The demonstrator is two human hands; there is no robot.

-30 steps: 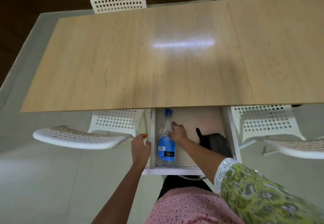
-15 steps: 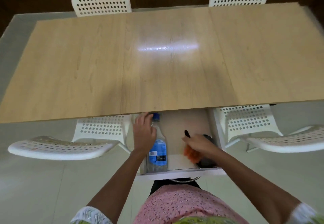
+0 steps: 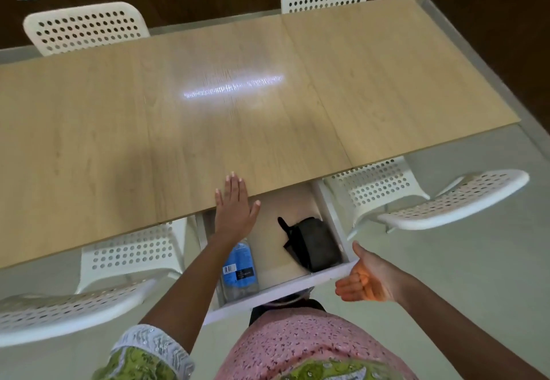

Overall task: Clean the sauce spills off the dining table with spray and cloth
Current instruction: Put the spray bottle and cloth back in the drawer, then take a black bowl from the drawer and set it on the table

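The wooden tabletop (image 3: 238,105) fills most of the view, bare apart from a streak of reflected light near its middle. Four white perforated chairs (image 3: 86,26) stand around it, two at the far edge and two tucked under the near edge. Under the near edge, right of centre, a white drawer (image 3: 285,289) is pulled out. Along its left wall lies a clear spray bottle (image 3: 239,269) with a blue label, partly hidden by the left forearm. On the drawer's right side lies a dark pouch (image 3: 312,244), touching the right wall.

The left hand (image 3: 235,207) is flat, fingers straight and together, resting over the tabletop's near edge above the drawer. The right hand (image 3: 364,280) is at the drawer's front right corner, fingers curled, thumb up beside the drawer's right wall; something orange shows in its palm, too unclear to name.
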